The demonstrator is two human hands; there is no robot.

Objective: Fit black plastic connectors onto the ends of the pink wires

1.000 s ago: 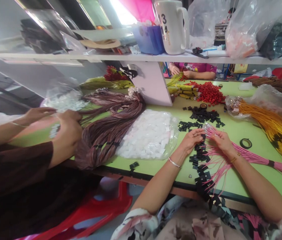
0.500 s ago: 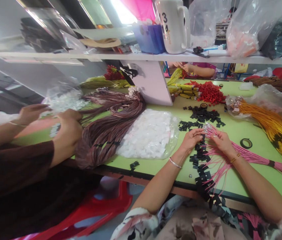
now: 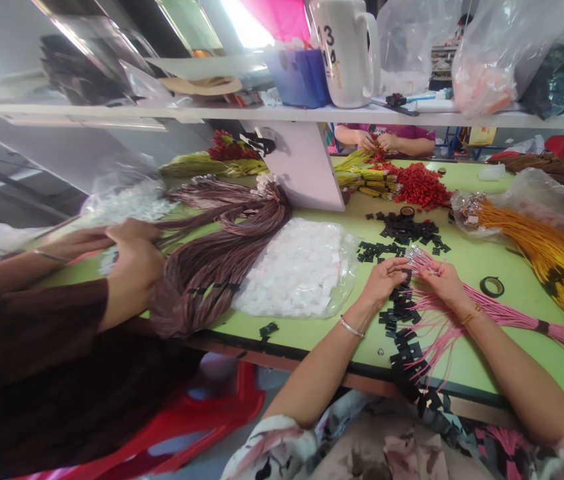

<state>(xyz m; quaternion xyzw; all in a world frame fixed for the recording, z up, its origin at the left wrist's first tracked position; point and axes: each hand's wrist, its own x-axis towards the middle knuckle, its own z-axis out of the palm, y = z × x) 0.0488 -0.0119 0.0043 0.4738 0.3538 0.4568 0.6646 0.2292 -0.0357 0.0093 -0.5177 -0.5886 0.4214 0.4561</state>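
Note:
My right hand [image 3: 446, 285] is closed around a bundle of thin pink wires [image 3: 505, 310] near their silvery terminal ends [image 3: 416, 257]. The rest of the bundle runs off to the right, bound by a black band. Close by on the left, the fingers of my left hand [image 3: 386, 277] are bent together at the wire ends; what they pinch is too small to make out. Under and below my hands, a line of black plastic connector housings [image 3: 402, 320] stretches down to the table's front edge. More loose black housings [image 3: 409, 229] lie just beyond my hands.
A clear bag of white connectors [image 3: 295, 270] and brown wires [image 3: 222, 253] lie to the left, by a co-worker's hands [image 3: 135, 250]. Black tape [image 3: 492, 287] and orange wires [image 3: 537, 233] lie right. Red connectors [image 3: 419, 185] sit behind. A shelf [image 3: 212, 113] crosses above.
The co-worker's hands on the left have come together at the brown wires. Across the table, the other person's hands have shifted. My own hands have hardly moved.

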